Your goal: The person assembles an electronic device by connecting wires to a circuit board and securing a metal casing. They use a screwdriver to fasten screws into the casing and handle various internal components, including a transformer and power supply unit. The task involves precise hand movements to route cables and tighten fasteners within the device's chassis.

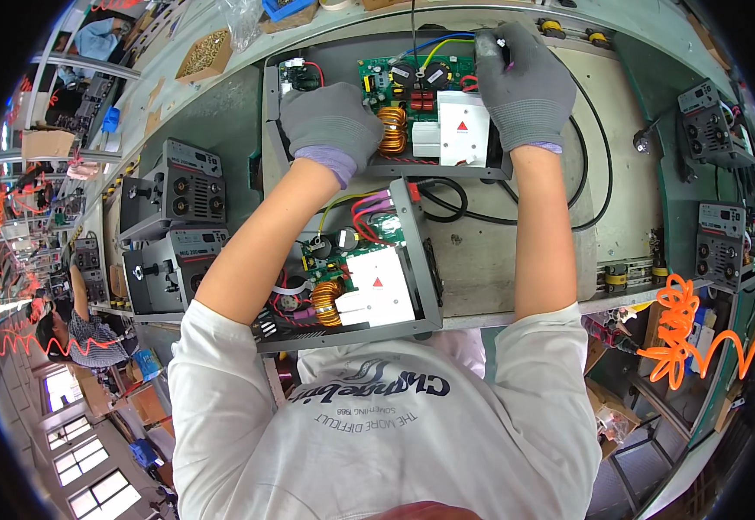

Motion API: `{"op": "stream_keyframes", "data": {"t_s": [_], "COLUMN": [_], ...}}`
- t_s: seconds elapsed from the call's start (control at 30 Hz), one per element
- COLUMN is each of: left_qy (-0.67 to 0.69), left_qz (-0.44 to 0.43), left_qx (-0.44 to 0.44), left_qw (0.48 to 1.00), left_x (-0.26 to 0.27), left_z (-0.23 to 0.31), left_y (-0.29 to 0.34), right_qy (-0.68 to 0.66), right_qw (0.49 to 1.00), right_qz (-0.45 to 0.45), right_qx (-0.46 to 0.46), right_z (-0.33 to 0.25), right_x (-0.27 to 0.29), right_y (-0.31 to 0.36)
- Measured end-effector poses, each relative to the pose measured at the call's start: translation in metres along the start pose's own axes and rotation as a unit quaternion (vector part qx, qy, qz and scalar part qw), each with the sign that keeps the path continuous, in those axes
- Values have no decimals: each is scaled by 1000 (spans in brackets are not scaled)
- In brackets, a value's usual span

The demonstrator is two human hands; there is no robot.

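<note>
Both my hands wear grey gloves over purple cuffs. They work at an open dark metal chassis lying on the bench ahead. Inside it show a green circuit board, a copper-wound coil and a white heat-sink plate with a red triangle. My left hand is closed with curled fingers over the chassis's left part; whatever it grips is hidden. At the far right corner, by blue and yellow-green wires, my right hand is pinched around something small and dark that I cannot make out.
A second open chassis, with its own board and coil, lies nearer me, under my left forearm. A black cable loops at the right. Finished-looking welding machine units stand left, more right. An orange coiled hose hangs at right.
</note>
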State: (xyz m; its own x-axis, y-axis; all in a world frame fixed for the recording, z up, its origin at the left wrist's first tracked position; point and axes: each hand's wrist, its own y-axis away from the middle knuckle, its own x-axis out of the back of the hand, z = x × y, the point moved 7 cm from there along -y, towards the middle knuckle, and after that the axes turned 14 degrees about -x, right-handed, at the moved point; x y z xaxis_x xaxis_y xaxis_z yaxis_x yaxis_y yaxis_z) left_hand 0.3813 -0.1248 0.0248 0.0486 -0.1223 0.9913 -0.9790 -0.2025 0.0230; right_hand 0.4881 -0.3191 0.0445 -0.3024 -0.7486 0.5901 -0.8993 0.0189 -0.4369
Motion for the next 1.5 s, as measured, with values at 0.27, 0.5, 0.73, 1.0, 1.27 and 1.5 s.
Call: {"op": "stream_keyframes", "data": {"t_s": [0.27, 0.5, 0.73, 1.0, 1.27, 1.5], "left_qy": [3, 40, 9, -37, -105, -172], "left_qz": [54, 50, -36, -91, -9, 136], "left_qx": [-9, 15, 40, 1, -20, -181], "left_qw": [998, 998, 999, 995, 994, 959], "left_x": [-2, -3, 3, 17, 20, 29], "left_z": [0, -3, 2, 9, 14, 0], "left_y": [8, 8, 0, -13, -4, -25], "right_qy": [-18, -30, -31, -48, -50, -77], "right_qw": [1000, 999, 999, 998, 996, 993], "right_qz": [5, 23, 19, 38, 64, 73], "right_qx": [5, 17, 16, 24, 32, 48], "right_z": [1, 1, 1, -1, 1, -2], "right_x": [4, 3, 5, 9, 12, 13], "right_y": [3, 6, 7, 12, 15, 17]}}
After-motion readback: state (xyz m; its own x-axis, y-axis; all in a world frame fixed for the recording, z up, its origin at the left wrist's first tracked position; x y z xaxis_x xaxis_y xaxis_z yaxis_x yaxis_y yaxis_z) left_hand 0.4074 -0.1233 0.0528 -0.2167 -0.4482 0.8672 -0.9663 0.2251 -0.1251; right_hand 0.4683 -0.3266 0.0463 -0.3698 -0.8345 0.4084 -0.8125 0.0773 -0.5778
